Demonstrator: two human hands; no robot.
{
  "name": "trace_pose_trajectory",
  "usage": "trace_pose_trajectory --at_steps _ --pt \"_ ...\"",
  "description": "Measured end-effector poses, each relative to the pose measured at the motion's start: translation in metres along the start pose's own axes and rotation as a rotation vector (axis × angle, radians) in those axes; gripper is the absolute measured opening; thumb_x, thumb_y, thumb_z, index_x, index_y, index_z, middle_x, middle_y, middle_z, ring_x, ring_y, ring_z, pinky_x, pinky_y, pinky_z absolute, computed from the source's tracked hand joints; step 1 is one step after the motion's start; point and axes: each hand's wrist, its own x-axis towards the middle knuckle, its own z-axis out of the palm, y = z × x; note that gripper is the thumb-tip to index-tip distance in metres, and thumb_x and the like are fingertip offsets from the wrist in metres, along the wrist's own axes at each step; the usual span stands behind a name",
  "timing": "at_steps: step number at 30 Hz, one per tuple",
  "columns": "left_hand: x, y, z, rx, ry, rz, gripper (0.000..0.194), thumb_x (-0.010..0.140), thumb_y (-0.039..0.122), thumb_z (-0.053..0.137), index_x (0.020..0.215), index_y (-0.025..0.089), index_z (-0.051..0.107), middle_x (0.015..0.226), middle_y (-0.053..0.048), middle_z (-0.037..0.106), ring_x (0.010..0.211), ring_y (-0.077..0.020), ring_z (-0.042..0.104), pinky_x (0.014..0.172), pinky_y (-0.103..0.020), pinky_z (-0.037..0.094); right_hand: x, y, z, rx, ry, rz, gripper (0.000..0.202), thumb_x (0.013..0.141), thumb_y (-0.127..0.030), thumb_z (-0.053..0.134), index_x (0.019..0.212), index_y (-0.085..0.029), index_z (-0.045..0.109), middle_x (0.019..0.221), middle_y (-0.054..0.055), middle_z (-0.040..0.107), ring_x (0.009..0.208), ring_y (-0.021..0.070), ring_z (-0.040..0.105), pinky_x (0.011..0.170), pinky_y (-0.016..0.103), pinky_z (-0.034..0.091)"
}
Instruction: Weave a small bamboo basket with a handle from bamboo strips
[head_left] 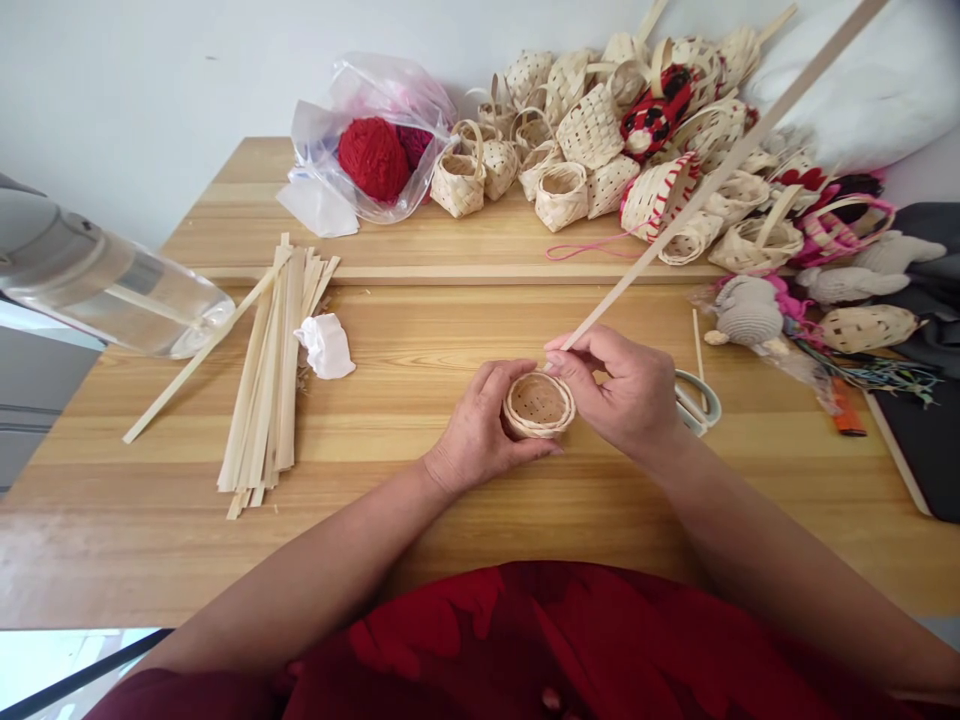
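My left hand point(489, 422) wraps around the left side of a small round woven basket point(538, 432), its opening facing up toward me. At the basket's far right rim, my right hand point(619, 385) pinches a long pale wooden strip point(679, 218) between thumb and forefinger. The strip slants up and away to the top right, past the edge of the view. Its lower end is close to the rim, but my fingers hide whether it is tucked in. Just behind my right hand lie scissors point(705, 402) with pale handles, partly covered by it.
A bundle of flat wooden strips point(262, 390) and crumpled white paper point(327, 346) lie left, near a clear water bottle point(161, 290). Along the back sit a bag with red yarn point(373, 160) and several small woven baskets point(561, 196). Grey crocheted pieces point(745, 310) lie right.
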Motion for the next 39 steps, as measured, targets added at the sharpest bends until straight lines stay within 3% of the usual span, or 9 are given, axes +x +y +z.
trace_pose_trajectory --at_steps 7,11,18,25,32,39 --pt "-0.002 0.0 0.0 -0.005 0.043 0.017 0.088 0.066 0.058 0.089 0.136 0.023 0.049 0.128 -0.01 0.065 0.117 -0.0274 0.065 0.102 -0.042 0.054 -0.003 0.007 0.006 -0.095 -0.057 0.017 0.013 0.093 -0.025 0.067 0.08 -0.022 0.067 0.071 0.0 0.074 0.058 0.0134 0.065 0.058 0.025 0.047" --pt "-0.003 0.005 -0.002 0.081 0.001 0.006 0.073 0.073 0.051 0.087 0.131 0.024 0.052 0.124 -0.008 0.066 0.116 -0.0259 0.065 0.102 -0.04 0.054 -0.005 0.008 0.008 -0.1 -0.045 0.01 0.014 0.093 -0.025 0.066 0.079 -0.023 0.065 0.073 0.0 0.075 0.06 0.0143 0.066 0.06 0.026 0.048" --pt "-0.004 0.011 -0.006 0.153 -0.02 0.002 0.072 0.077 0.051 0.084 0.135 0.025 0.05 0.126 -0.009 0.066 0.118 -0.025 0.065 0.103 -0.038 0.054 -0.005 0.007 0.008 -0.075 -0.064 -0.009 0.013 0.095 -0.024 0.063 0.083 -0.022 0.068 0.078 0.002 0.077 0.066 0.0162 0.069 0.062 0.028 0.049" --pt "-0.001 0.012 -0.008 0.188 -0.017 -0.066 0.068 0.071 0.047 0.089 0.124 0.024 0.053 0.119 -0.008 0.066 0.113 -0.0266 0.063 0.099 -0.04 0.054 -0.005 0.005 0.008 -0.064 -0.102 -0.049 0.012 0.097 -0.021 0.06 0.088 -0.022 0.069 0.086 0.002 0.079 0.074 0.0165 0.071 0.068 0.028 0.05" --pt "0.001 0.013 -0.008 0.163 -0.021 -0.087 0.068 0.068 0.046 0.091 0.119 0.024 0.053 0.117 -0.006 0.065 0.112 -0.0253 0.062 0.097 -0.038 0.054 -0.006 0.006 0.007 -0.092 -0.123 -0.131 0.016 0.098 -0.021 0.059 0.084 -0.02 0.067 0.083 0.003 0.078 0.071 0.0165 0.07 0.065 0.028 0.048" --pt "0.002 0.011 -0.007 0.18 -0.02 -0.071 0.07 0.064 0.045 0.093 0.118 0.025 0.052 0.116 -0.007 0.065 0.11 -0.0266 0.063 0.097 -0.04 0.054 -0.004 0.005 0.007 -0.115 -0.118 -0.09 0.014 0.097 -0.022 0.06 0.083 -0.023 0.066 0.08 0.001 0.076 0.069 0.016 0.068 0.064 0.027 0.048"
